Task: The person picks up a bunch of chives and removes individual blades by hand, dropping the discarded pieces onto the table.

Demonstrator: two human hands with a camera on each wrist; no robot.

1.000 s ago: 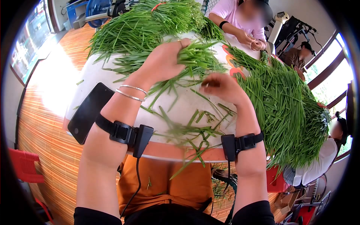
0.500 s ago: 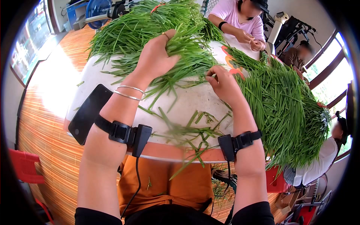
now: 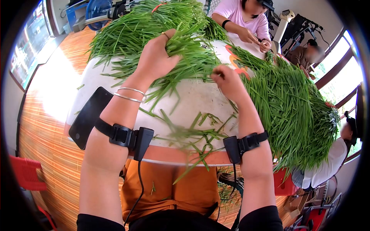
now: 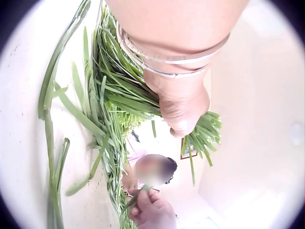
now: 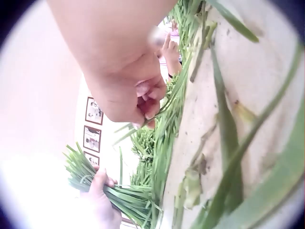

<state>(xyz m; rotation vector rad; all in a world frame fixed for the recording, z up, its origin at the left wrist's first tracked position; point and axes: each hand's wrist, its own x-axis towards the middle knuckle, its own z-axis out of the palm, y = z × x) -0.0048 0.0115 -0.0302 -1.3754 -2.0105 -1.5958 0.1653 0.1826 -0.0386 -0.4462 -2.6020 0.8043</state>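
My left hand (image 3: 157, 57) grips a bunch of long green stalks (image 3: 185, 48) above the table; in the left wrist view the cut ends (image 4: 206, 132) stick out past the fist. My right hand (image 3: 230, 82) is to its right, thumb and fingertips together. In the right wrist view that hand (image 5: 125, 90) pinches a thin green blade or two (image 5: 164, 109). Below the left hand, loose stalks (image 3: 127, 68) lie spread on the white table (image 3: 196, 96).
A large pile of stalks (image 3: 283, 111) covers the right side, and a banded heap (image 3: 154, 19) the back. A black phone (image 3: 90, 115) lies at the left edge. Scraps (image 3: 204, 134) lie near the front edge. A person in pink (image 3: 246, 25) sits across; others are at the right.
My left hand has moved left and slightly away from me with its bunch. The right hand's fingers have closed together near the same place. The view has shifted slightly.
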